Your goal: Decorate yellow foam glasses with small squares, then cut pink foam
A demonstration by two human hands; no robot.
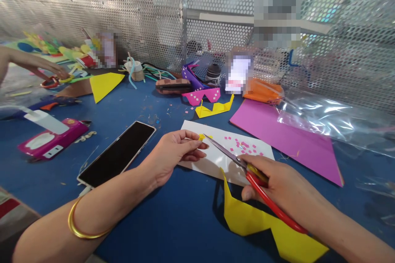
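Between the thumb and fingers of my left hand (177,150) is pinched a small yellow paper piece (201,137). My right hand (274,181) grips a pair of scissors (262,193) with red handles, the blade tips pointing at that piece. Beneath both lies a white sheet (210,160) scattered with small pink paper squares (243,146). A yellow paper glasses shape (247,218) rests partly under my right hand and forearm. Farther back stand pink paper glasses (202,96) dotted with pale squares and folded yellow paper glasses (214,109).
A phone (119,152) lies left of my left hand, with a magenta tool (54,139) beyond it. Purple sheets (286,139) and clear plastic (339,119) lie at right. Another person's hand (46,68) works at far left. A perforated metal screen (148,16) bounds the back.
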